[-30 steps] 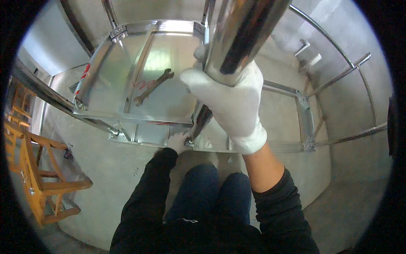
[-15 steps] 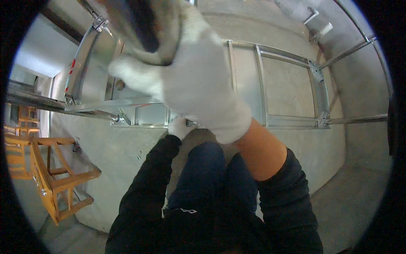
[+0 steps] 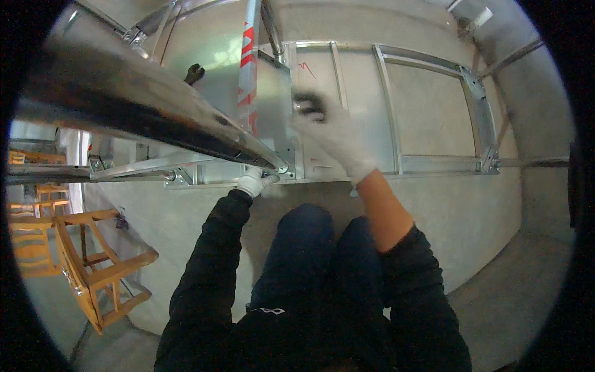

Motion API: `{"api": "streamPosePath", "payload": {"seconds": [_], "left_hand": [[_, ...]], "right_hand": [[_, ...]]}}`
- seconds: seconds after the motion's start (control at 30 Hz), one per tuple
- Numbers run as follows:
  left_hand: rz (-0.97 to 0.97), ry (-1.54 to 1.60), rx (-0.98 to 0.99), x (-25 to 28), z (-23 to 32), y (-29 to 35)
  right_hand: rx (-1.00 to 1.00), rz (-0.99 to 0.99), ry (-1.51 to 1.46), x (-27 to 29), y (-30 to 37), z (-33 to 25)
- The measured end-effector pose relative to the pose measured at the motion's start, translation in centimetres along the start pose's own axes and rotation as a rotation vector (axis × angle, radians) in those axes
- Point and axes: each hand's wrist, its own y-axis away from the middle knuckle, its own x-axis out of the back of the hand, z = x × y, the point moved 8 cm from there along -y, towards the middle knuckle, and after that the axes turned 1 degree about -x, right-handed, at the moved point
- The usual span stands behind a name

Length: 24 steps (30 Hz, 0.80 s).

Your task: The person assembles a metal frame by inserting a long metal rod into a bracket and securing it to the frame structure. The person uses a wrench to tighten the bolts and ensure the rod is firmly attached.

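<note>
My left hand (image 3: 253,182), in a white glove, is closed at the lower end of a thick shiny metal pole (image 3: 155,102), by the near edge of a metal frame (image 3: 338,178). What its fingers grip is hidden. The pole slants from the upper left down to the frame's corner plate (image 3: 284,158). My right hand (image 3: 338,139), also in a white glove, is over the frame's sheet panel, to the right of the pole. Motion smears its fingers. A blurred dark thing (image 3: 310,105) shows at its fingertips; I cannot tell whether it is held.
A bar with red and white stripes (image 3: 248,68) rises behind the pole. A small dark object (image 3: 194,74) shows against the panel on the left. Wooden chairs (image 3: 102,273) are at the left. Another metal tube (image 3: 533,162) runs off to the right. Concrete floor (image 3: 458,229) surrounds the frame.
My right hand has come down and away from the raised pole close to the camera. The pole now leans to the left, and the striped bar appears nearer the middle. My left hand stays low.
</note>
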Motion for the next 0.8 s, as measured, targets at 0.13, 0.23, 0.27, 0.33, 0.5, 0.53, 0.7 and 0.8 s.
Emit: {"api": "streamPosePath", "payload": {"seconds": [0.13, 0.23, 0.27, 0.33, 0.5, 0.53, 0.7, 0.8], "left_hand": [[0.055, -0.104, -0.131, -0.2, -1.9, 0.1], [0.036, -0.096, -0.175, -0.5, -2.3, 0.3], [-0.011, -0.105, -0.190, 0.2, -0.4, 0.5], [-0.059, -0.094, -0.233, 1.6, 3.4, 1.4], [-0.025, -0.378, -0.178, 1.4, 5.0, 2.2], [0.006, -0.289, -0.231, 1.1, 4.8, 2.4], [-0.007, -0.228, -0.272, 1.1, 2.3, 1.8], [-0.071, -0.355, -0.086, 0.3, 2.3, 1.4]], "right_hand": [[0.052, -0.061, 0.685, -5.3, -1.2, 13.7], [0.132, -0.122, 0.881, -8.1, -0.8, 16.9], [0.144, -0.128, 0.912, -8.4, -1.1, 17.8], [0.174, -0.156, 0.974, -8.9, -1.4, 18.8], [0.260, -0.131, 1.127, -9.2, -1.8, 19.1], [0.247, -0.131, 1.150, -9.3, -1.6, 18.8], [0.140, -0.236, 1.042, -9.3, -1.5, 18.8], [0.135, -0.245, 0.887, -7.7, -2.3, 19.1]]}}
